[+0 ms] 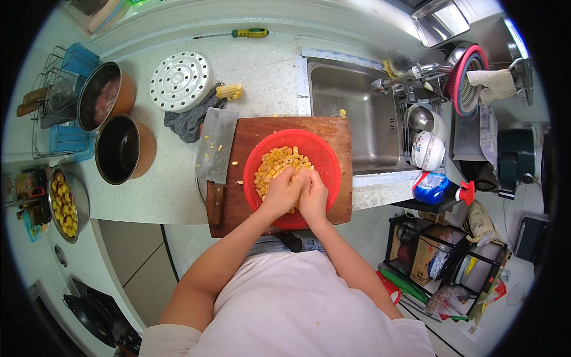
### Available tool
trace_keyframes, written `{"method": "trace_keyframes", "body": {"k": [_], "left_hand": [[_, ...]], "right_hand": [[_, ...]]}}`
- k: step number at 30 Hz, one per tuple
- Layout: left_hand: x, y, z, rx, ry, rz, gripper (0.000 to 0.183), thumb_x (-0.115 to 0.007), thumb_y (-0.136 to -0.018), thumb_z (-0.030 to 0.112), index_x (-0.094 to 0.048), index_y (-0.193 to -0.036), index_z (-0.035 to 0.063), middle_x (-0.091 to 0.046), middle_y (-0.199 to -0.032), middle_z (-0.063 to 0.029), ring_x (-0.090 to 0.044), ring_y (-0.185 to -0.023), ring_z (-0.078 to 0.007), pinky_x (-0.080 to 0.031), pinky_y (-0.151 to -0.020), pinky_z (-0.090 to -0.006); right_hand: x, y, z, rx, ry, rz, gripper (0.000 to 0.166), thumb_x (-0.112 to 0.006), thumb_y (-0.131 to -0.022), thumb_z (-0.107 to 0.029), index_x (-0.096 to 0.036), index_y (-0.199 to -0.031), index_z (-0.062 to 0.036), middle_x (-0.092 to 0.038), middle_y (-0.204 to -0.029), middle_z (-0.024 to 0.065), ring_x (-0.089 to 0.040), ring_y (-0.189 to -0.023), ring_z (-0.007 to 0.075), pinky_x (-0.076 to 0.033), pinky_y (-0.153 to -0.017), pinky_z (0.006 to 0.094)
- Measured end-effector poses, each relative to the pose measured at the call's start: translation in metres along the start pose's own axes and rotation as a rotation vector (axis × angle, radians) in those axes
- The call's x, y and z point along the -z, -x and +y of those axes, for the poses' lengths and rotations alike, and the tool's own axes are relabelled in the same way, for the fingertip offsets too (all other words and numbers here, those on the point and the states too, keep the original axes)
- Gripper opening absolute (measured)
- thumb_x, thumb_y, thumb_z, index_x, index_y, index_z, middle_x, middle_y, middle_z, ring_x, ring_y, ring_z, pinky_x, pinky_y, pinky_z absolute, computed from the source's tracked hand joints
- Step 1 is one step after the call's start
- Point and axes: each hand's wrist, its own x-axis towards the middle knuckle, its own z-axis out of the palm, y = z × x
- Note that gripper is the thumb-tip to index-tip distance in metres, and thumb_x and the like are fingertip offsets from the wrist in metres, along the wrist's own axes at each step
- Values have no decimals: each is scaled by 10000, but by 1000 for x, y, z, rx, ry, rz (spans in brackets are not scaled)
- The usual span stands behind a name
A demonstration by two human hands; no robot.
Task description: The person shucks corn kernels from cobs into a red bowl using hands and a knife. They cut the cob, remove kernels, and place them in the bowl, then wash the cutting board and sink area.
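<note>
Over a red plastic basket (328,154) full of loose corn kernels (276,160), my left hand (282,189) and my right hand (315,196) meet with curled fingers. Whatever lies between them is mostly hidden by the fingers. The basket rests on a wooden cutting board (341,134), whose right side overlaps the sink edge. A cleaver (216,145) lies along the board's left side, with a few kernels stuck to its blade. Beyond it, a piece of corn cob (229,92) sits beside a dark grey cloth (189,120).
A steel sink (357,120) with a faucet (410,76) is at right. Two pots (145,147) and a white perforated steamer plate (182,80) stand left. A screwdriver (250,33) lies at the back. A blue spray bottle (430,188) lies near the right edge.
</note>
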Motion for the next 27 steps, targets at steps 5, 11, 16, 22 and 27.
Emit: {"method": "trace_keyframes", "body": {"k": [5, 11, 16, 22, 27], "left_hand": [[-5, -2, -5, -369, -357, 162, 303, -455, -897, 217, -503, -707, -14, -508, -578, -70, -490, -538, -176, -385, -492, -320], [3, -4, -14, 89, 298, -86, 305, -409, -919, 253, -524, -750, 27, -537, -593, -77, -529, -534, -152, -394, -449, -287], [-1, 7, 4, -13, 273, -69, 251, -428, -916, 231, -491, -757, 46, -506, -573, -23, -504, -532, -106, -385, -449, -264], [-5, 7, 0, -473, -509, 204, 268, -463, -888, 198, -458, -690, 18, -510, -547, -106, -498, -479, -167, -398, -448, -299], [-2, 4, -10, -304, -92, 12, 285, -426, -907, 229, -449, -693, 42, -464, -511, -66, -414, -397, -144, -337, -383, -280]], "right_hand": [[1, 0, 3, 192, 215, 22, 216, -406, -903, -163, -463, -759, -13, -532, -606, 171, -532, -524, 315, -385, -462, 387], [11, -4, -8, -507, -563, -180, 212, -357, -932, -231, -460, -823, -82, -435, -563, 9, -435, -449, 96, -332, -380, 238], [9, -7, -10, -411, -602, -25, 242, -322, -946, -269, -441, -851, -80, -448, -593, 31, -397, -417, 88, -320, -359, 215], [-4, -11, 20, 119, -183, 66, 263, -317, -947, -261, -454, -870, -50, -475, -663, 40, -450, -470, 85, -370, -391, 234], [10, -7, -13, -322, -409, -157, 219, -335, -942, -264, -450, -936, -77, -442, -627, 25, -397, -438, 71, -338, -379, 232]]}}
